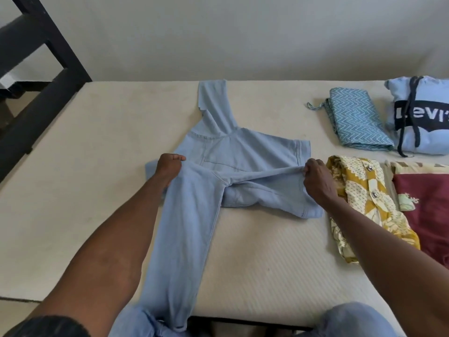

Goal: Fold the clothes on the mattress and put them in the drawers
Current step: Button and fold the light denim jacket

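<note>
Head-camera footage shows a pair of light blue jeans (pixel 218 166) spread on the cream mattress (pixel 267 259), one leg running to the far edge, the other trailing off the near edge. The jeans are pinched at the waist by both hands: the left hand (pixel 170 167) is curled on the left side of the waistband, and a raised fold is gripped by the right hand (pixel 315 183), whose fingers (pixel 307 170) are closed on the cloth. Four folded garments are laid to the right: a yellow patterned shirt (pixel 364 203), just beside the right hand, a maroon garment (pixel 425 205), teal zigzag trousers (pixel 359 122) and a blue Levi's hoodie (pixel 422 117).

If the fold is drawn unevenly, the legs could be left misaligned. The hanging leg's weight could drag the jeans off the mattress, and the yellow shirt could be disturbed by the right forearm.

No drawers are seen. The near leg's hem is cut off, the left fingertips are hidden, and the maroon garment is partly out of frame.
</note>
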